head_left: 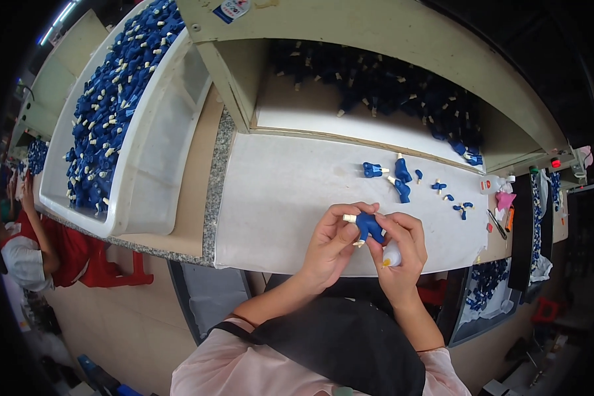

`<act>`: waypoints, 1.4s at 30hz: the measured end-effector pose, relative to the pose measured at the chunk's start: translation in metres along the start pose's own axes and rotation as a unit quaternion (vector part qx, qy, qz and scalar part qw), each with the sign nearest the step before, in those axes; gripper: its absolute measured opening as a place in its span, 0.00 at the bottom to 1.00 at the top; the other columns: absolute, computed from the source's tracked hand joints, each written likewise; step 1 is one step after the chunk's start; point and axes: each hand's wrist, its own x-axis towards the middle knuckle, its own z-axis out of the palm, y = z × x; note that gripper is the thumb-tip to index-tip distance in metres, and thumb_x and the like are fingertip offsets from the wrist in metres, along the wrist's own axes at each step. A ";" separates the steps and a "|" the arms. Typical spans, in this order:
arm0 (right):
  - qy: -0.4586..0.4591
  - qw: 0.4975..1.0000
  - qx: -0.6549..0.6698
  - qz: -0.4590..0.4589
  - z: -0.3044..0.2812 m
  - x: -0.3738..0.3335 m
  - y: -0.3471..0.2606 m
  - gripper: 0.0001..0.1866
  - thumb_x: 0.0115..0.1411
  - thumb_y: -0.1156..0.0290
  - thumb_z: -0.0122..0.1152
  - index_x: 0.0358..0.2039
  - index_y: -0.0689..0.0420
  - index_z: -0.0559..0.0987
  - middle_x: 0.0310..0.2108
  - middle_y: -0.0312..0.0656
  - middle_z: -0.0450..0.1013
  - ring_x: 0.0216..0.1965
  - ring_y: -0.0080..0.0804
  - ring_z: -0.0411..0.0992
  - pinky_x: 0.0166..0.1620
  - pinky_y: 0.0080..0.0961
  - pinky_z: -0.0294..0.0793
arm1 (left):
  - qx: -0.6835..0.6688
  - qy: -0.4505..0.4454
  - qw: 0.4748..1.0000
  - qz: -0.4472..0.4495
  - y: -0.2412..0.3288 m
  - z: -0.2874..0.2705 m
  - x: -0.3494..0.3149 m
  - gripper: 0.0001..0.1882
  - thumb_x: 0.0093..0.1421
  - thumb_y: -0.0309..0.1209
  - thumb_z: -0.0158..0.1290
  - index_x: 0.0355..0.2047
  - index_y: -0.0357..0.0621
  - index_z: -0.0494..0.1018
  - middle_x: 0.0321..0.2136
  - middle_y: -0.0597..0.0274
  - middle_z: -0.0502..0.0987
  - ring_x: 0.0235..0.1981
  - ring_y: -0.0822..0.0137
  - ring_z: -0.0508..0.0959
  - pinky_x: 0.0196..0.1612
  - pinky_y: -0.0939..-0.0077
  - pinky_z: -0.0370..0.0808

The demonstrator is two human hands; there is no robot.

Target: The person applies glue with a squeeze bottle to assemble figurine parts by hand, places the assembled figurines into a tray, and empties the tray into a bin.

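Observation:
Above the near edge of the white-covered bench, my left hand (330,244) grips a small blue toy figure body (369,228) with cream-coloured ends. The fingertips of my right hand (406,247) pinch the same figure body from the other side. Tucked in my right palm is a small white bottle (392,255) with a yellowish tip, its rest hidden by the fingers. Beyond my hands lie several blue body pieces (402,190) with cream pegs. To their right are smaller blue-and-cream parts (464,210), scattered loosely on the white sheet (277,204).
A white tub (145,158) heaped with blue parts stands at the left. Under the shelf (376,23) lie more blue pieces (369,79). Tweezers (497,224), a pink item (505,200) and a bottle (495,184) sit at the right. A person in red (66,251) works far left.

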 end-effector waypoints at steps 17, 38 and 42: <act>0.021 0.993 -0.076 -0.089 -0.001 0.003 0.003 0.16 0.37 0.79 0.62 0.31 0.62 0.75 0.29 0.47 0.70 0.26 0.35 0.70 0.26 0.21 0.71 | -0.064 -0.011 0.985 -0.162 0.014 -0.005 0.008 0.20 0.57 0.34 0.44 0.47 0.35 0.61 0.43 0.55 0.68 0.38 0.68 0.71 0.44 0.73 0.67; 0.003 0.997 0.020 0.069 0.002 0.005 0.017 0.12 0.40 0.78 0.63 0.29 0.64 0.74 0.25 0.44 0.69 0.24 0.30 0.69 0.27 0.18 0.69 | -0.019 0.046 0.992 -0.115 0.003 0.007 0.008 0.18 0.57 0.34 0.43 0.45 0.36 0.63 0.39 0.59 0.68 0.36 0.72 0.70 0.42 0.75 0.67; 0.015 0.943 0.211 0.255 -0.001 0.002 0.020 0.09 0.45 0.79 0.60 0.29 0.63 0.72 0.24 0.38 0.70 0.26 0.20 0.67 0.30 0.14 0.66 | 0.136 0.056 0.989 -0.017 0.002 0.016 0.003 0.15 0.55 0.28 0.46 0.43 0.36 0.64 0.39 0.60 0.68 0.38 0.75 0.68 0.41 0.80 0.66</act>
